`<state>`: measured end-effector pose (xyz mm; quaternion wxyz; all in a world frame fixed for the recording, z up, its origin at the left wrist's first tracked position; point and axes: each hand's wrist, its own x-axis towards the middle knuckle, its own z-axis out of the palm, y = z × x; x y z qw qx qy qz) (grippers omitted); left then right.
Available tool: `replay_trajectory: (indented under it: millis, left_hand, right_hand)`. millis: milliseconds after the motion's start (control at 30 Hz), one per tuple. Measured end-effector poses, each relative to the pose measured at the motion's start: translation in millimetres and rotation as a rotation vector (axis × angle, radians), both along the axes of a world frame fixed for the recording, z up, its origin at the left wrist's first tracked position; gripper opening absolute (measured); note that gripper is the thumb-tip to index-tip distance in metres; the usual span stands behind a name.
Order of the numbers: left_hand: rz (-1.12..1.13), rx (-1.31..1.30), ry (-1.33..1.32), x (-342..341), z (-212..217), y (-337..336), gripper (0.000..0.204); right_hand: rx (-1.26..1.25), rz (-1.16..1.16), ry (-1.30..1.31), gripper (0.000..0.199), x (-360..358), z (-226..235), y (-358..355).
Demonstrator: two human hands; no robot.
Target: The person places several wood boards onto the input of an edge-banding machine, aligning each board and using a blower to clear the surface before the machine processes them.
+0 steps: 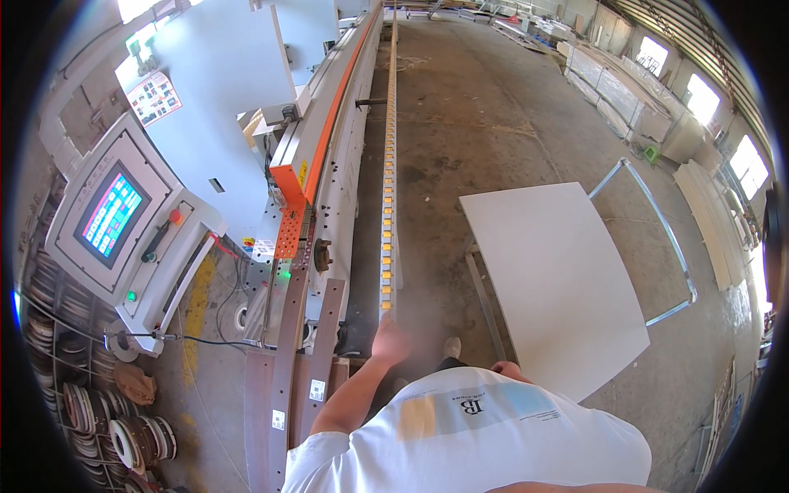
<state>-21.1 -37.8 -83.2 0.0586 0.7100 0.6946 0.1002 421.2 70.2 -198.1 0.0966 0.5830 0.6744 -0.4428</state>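
My left hand is at the near end of a long, narrow roller rail with yellow rollers. Its fingers look curled round that end, though the spot is hazy. Close to my left forearm, two long brown strips with white labels lie at the infeed of a long grey machine with an orange edge. Only a small part of my right hand shows past my white shirt, near a large white panel; its fingers are hidden. The panel lies flat on a metal-framed stand.
A control console with a lit screen and buttons stands at the left. Below it, a rack holds several rolls of banding. A metal tube frame sticks out beyond the white panel. Stacked boards line the right side.
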Motion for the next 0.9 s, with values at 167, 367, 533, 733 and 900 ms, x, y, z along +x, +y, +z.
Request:
replay_trajectory:
  millis: [167,367,533,733,900]
  left_hand:
    - [-0.004,-0.156,0.062,2.2,16.1,1.0,0.031]
    - [0.062,0.072,0.037,-0.3,-49.3,1.8,0.027]
    - [0.108,-0.153,0.078,-1.9,-78.6,8.3,0.034]
    - [0.127,-0.148,0.159,1.0,-78.5,7.0,0.021]
    - [0.212,-0.022,0.312,4.0,-67.4,12.1,0.023]
  right_hand:
    - [0.087,0.073,0.046,0.027,2.8,-14.8,4.2]
    - [0.091,-0.015,0.093,0.027,1.8,-12.0,11.1]
    - [0.109,0.051,0.063,0.032,-4.2,-6.7,38.7]
    - [0.133,0.320,-0.017,0.036,-27.5,-48.4,104.2]
    - [0.053,0.348,0.092,0.031,-55.4,-55.8,156.6]
